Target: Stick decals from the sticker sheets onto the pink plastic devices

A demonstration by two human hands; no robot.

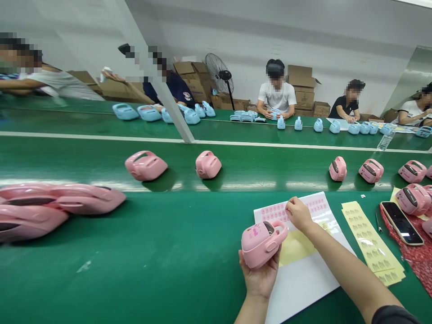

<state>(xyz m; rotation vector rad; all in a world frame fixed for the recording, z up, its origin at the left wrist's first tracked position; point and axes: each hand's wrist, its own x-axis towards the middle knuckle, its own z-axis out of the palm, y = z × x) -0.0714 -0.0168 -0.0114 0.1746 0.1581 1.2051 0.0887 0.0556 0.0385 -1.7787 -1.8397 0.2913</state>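
Note:
My left hand [261, 276] is wrapped round a pink plastic housing [258, 245] from below and holds it above the table. The housing has a loop handle, a dark window and small printed figures on its top. Over a sheet of small pink stickers [275, 211], my right hand [299, 213] is closed in a pinch. What its fingertips hold, if anything, is too small to make out. A yellow backing sheet [293, 247] lies under the housing, on top of white paper [293, 288].
Yellow sticker strips [367, 240] and a phone [403, 222] on red bubble wrap [418, 265] lie at right. Pink housings [146, 165] stand along the belt [270, 168], with more heaped at left [84, 198]. Across it, several people sit by blue housings [192, 116]. A post [162, 85] rises mid-left.

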